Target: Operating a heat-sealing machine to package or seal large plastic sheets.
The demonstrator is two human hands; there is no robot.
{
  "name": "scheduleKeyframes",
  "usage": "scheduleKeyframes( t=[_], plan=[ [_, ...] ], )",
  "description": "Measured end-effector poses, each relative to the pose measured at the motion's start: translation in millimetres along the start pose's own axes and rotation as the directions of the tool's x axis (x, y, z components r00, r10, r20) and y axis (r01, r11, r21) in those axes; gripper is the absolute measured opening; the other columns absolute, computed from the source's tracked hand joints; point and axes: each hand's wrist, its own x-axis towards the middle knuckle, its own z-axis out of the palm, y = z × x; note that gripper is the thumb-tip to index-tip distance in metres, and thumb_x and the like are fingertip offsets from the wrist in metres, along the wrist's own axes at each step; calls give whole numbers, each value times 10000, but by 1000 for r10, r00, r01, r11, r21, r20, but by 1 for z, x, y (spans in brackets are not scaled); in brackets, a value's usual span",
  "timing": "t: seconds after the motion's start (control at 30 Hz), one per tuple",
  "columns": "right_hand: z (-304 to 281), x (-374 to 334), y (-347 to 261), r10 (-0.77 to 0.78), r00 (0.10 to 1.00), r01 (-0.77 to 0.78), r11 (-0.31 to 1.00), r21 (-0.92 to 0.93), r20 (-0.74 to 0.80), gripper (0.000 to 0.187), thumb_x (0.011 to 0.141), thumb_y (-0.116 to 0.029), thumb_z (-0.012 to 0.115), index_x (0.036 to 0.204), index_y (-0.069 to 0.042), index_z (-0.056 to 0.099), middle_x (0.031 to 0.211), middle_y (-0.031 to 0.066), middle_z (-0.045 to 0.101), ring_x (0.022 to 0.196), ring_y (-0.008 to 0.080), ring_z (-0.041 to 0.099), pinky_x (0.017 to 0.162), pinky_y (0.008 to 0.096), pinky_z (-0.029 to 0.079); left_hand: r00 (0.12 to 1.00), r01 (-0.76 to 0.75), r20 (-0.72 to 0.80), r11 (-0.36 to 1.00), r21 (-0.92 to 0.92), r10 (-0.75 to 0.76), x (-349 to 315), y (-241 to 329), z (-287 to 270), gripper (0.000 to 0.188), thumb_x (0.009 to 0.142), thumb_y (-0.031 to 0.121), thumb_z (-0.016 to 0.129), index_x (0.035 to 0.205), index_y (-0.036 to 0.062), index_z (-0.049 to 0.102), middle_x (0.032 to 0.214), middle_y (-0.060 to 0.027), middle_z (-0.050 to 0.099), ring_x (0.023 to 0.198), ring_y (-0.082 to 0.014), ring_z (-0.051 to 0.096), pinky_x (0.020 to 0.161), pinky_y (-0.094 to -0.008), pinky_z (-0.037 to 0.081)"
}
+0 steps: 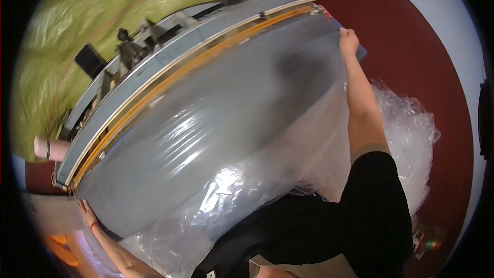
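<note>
A sheet of clear plastic film (226, 188) lies across a long grey tabletop (216, 92), shiny and wrinkled toward my body. At the far right corner my right hand (349, 42) is closed on the edge of the plastic film. My left hand (87, 213), with a red band at the wrist, rests at the near left corner, its fingers stretched out along the film's edge. Whether it pinches any film there is too small to tell. Along the table's far side runs an orange strip (206, 51) in front of a long grey metal frame (170, 46).
Bunched clear plastic (406, 139) heaps on the red floor (437, 72) to my right. A black mechanism (128, 49) sticks up from the frame. A pink bottle (51, 148) stands at its left end. Yellow-green sheeting (87, 10) covers the area behind. An orange object (62, 249) lies lower left.
</note>
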Motion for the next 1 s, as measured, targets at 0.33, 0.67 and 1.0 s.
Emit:
scheduleKeyframes(
  t=[0.33,0.67,1.0],
  plan=[
    [4,16,18,23,996,-41,977,208,87,285,751,-296,599,823,-21,608,812,164,615,744,269,586,698,355,438,968,-123,-14,425,-897,250,-105,401,-85,351,839,303,510,1046,23,549,931,-80,591,816,-134,543,735,-276,421],
    [-5,19,23,138,940,-281,833,476,313,287,779,-272,579,711,6,585,619,55,562,594,138,509,593,298,417,-54,-138,38,30,-990,998,-423,689,-66,575,835,194,532,1292,-4,246,1336,-151,282,1202,-210,314,962,-325,301],
    [-27,18,25,71,955,-200,871,449,289,254,824,-261,544,757,-19,588,657,-10,537,619,79,459,582,247,393,-473,236,138,277,-932,870,-359,659,-109,143,782,102,578,873,-6,596,877,-159,582,816,-133,554,749,-247,434]
  ],
)
